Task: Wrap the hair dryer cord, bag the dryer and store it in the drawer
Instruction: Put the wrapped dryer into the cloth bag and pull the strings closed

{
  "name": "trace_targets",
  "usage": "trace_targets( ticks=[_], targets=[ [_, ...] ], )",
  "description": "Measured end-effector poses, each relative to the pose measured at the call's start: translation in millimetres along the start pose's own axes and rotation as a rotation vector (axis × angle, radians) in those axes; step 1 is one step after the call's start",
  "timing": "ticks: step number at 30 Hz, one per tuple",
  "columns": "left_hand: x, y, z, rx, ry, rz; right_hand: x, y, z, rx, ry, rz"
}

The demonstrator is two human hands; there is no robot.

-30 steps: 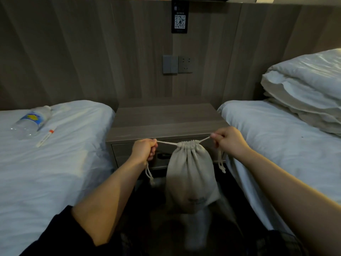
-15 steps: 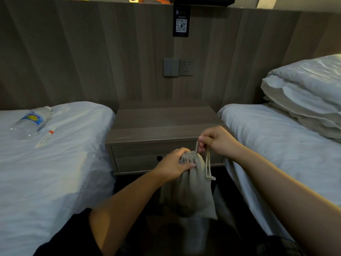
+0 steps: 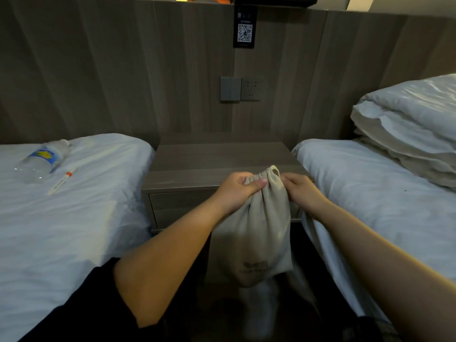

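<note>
A bulging beige drawstring bag, its neck gathered tight, hangs upright just before the shut wooden drawer.

A beige drawstring bag hangs in front of the nightstand, its bulging bottom below the drawer front. The left hand grips the gathered neck, fingers curled round it, level with the nightstand's top edge. The right hand pinches the neck from the other side. Left of the nightstand, a bed carries a lying water bottle and a thin white stick. Right of it, a second bed holds folded bedding. Above the nightstand, on the wall, are a switch, a socket and a QR sign.
</note>
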State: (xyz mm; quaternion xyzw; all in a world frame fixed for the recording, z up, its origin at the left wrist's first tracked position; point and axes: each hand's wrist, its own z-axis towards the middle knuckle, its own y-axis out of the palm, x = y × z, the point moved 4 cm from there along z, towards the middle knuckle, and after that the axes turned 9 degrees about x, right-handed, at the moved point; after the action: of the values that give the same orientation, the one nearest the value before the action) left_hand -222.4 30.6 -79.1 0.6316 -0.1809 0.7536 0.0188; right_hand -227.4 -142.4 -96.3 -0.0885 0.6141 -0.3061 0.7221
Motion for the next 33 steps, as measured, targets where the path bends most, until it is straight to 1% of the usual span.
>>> trace_targets(
  ticks=[1,2,4,5,6,8,10,12,15,16,17,18,19,20,21,22,23,25,26,29,31,33],
  targets=[
    [1.0,-0.5,1.4,0.013,-0.016,-0.031,6.2,5.2,-4.9,-0.062,0.061,0.027],
    [2.0,-0.8,2.3,0.028,-0.03,-0.063,14.1,11.0,-11.1,-0.122,0.164,0.098],
    [5.2,-1.8,3.1,0.064,-0.053,-0.133,28.0,20.2,-23.6,-0.236,0.346,0.351],
    [6.7,-2.3,3.3,0.082,-0.063,-0.163,31.7,22.9,-27.4,-0.285,0.363,0.444],
    [7.6,-2.2,3.3,0.095,-0.071,-0.188,33.4,23.8,-31.0,-0.342,0.336,0.465],
    [6.9,-2.6,3.5,0.108,-0.1,-0.225,34.1,23.6,-38.3,-0.423,0.254,0.379],
    [2.6,-4.5,4.8,0.127,-0.158,-0.276,34.2,25.8,-45.6,-0.431,0.21,0.313],
    [-1.9,-6.8,7.4,0.15,-0.219,-0.331,33.3,30.1,-51.5,-0.394,0.219,0.372],
    [-5.3,-11.5,9.4,0.166,-0.29,-0.441,31.9,33.2,-56.7,-0.276,0.235,0.493],
    [-6.9,-15.6,9.8,0.176,-0.317,-0.45,30.1,32.7,-57.3,-0.225,0.242,0.517],
    [-9.9,-22.2,11.4,0.2,-0.328,-0.392,27.9,31.2,-58.5,-0.17,0.254,0.545],
    [-14.5,-30.8,14.5,0.225,-0.306,-0.216,26.1,29.4,-59.6,-0.109,0.269,0.568],
    [-20.1,-38.7,16.7,0.228,-0.271,0.011,23.2,26.5,-60.9,-0.05,0.275,0.572],
    [-26.2,-43.0,17.4,0.217,-0.237,0.23,19.9,23.9,-61.8,-0.001,0.274,0.559],
    [-33.2,-43.5,16.1,0.193,-0.225,0.395,16.2,21.7,-62.5,0.034,0.269,0.539],
    [-39.4,-40.4,13.9,0.165,-0.216,0.473,13.3,19.8,-62.5,0.063,0.264,0.523],
    [-43.0,-34.3,10.6,0.147,-0.177,0.493,10.6,18.0,-62.1,0.096,0.267,0.513],
    [-42.7,-17.4,0.1,0.102,-0.05,0.413,5.7,14.4,-60.3,0.165,0.269,0.512],
    [-42.7,-9.7,-5.7,0.071,-0.038,0.321,3.6,12.4,-59.6,0.196,0.26,0.499],
    [-50.9,4.4,-18.9,-0.039,-0.122,0.055,1.6,8.8,-59.5,0.234,0.265,0.464],
    [-57.0,9.4,-23.5,-0.131,-0.139,0.024,4.4,7.5,-60.9,0.232,0.317,0.516],
    [-59.5,12.9,-27.8,-0.191,-0.108,0.109,7.2,6.2,-61.7,0.234,0.365,0.562]
  ],
)
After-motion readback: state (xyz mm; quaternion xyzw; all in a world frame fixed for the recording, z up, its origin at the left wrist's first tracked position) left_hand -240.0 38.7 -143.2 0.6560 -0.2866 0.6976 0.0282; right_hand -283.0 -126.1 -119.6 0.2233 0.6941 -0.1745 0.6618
